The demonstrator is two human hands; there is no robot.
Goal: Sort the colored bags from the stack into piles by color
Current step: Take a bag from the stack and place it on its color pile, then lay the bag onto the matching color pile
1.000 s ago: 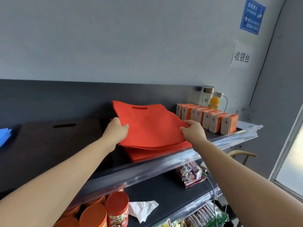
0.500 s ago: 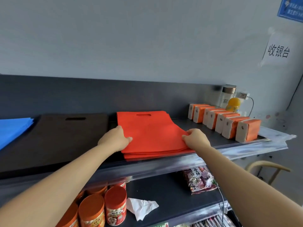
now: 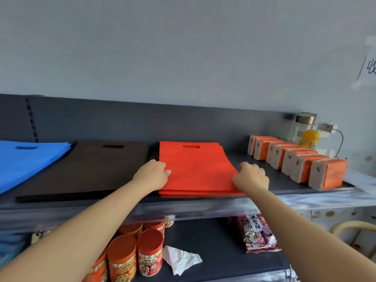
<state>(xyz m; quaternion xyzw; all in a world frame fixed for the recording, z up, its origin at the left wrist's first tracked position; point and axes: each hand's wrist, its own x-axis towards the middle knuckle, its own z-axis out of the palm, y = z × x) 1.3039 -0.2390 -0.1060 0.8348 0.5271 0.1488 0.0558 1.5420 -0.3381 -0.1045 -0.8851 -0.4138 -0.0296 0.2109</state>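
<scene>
Soft, even daylight, brighter toward the right. Glare whitens the shelf strip (image 3: 305, 200). The lower shelf (image 3: 213, 241) sits dimmer. Wide-angle bending at the borders smears the sign (image 3: 367, 64).

Before me, a row of orange boxes (image 3: 295, 157) lines the right of the top shelf (image 3: 203, 206), a clear jar (image 3: 303, 127) and small orange bottle (image 3: 309, 138) behind it. Below I see orange tins (image 3: 138, 255), a crumpled tissue (image 3: 180, 260) and a dark snack packet (image 3: 256, 235) on the lower shelf (image 3: 213, 251).
</scene>
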